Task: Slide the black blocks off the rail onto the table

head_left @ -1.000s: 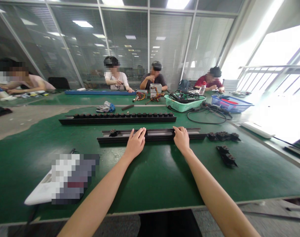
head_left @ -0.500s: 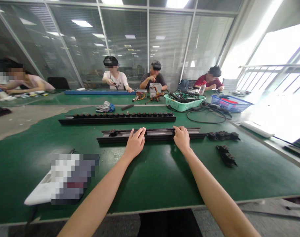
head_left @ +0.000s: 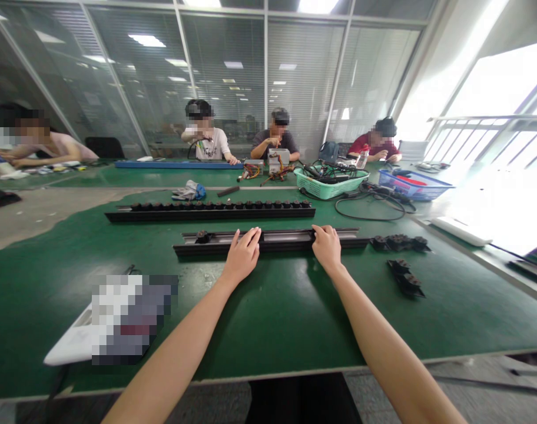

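Note:
A long black rail (head_left: 286, 247) with a pale inner channel lies crosswise on the green table before me. My left hand (head_left: 243, 254) bends over it left of the middle, its fingers closed on the rail and their tips at the far edge. Further right, my right hand (head_left: 327, 248) grips the same rail, index finger reaching over the channel. What lies under the fingers is hidden. A small black round-topped piece (head_left: 202, 237) sits in the channel near its left end. Beyond stands a second black rail (head_left: 206, 217) with a row of similar pieces.
Loose black joined pieces (head_left: 401, 242) lie off the rail's right end, with another pair (head_left: 406, 278) nearer me. A green basket (head_left: 325, 187) of cables, a blue basket (head_left: 414, 189) and gloves (head_left: 189, 191) lie farther back. A white device (head_left: 69, 344) is at left. Several people work opposite.
My right hand has shifted very slightly to the right along the rail. My left hand and the rail look still. Across the table, one person has raised a hand and sits more upright.

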`<state>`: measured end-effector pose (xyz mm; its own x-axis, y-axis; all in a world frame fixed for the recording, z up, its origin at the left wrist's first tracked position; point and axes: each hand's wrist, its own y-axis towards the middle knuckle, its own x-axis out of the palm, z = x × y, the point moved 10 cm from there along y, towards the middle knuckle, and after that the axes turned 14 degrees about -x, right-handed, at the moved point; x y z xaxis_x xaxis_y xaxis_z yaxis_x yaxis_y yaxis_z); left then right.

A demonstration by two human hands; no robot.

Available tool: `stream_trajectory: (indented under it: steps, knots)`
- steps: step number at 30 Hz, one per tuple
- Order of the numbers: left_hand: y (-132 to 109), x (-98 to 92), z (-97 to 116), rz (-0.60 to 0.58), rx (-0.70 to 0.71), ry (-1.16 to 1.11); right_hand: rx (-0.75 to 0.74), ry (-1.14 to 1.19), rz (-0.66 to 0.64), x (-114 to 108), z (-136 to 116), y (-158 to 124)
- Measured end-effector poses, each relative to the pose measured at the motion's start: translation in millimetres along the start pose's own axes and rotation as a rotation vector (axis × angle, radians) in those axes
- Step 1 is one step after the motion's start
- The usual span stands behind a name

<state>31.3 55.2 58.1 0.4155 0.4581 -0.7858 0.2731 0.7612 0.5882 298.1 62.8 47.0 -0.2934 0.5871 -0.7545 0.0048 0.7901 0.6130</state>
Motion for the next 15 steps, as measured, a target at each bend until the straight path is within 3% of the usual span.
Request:
stream_trajectory:
  steps: [15]
  knots:
    - [0.5,0.0,-0.1,-0.009,-0.011,0.000,0.024,0.002,-0.001,-0.9,4.1,-0.8]
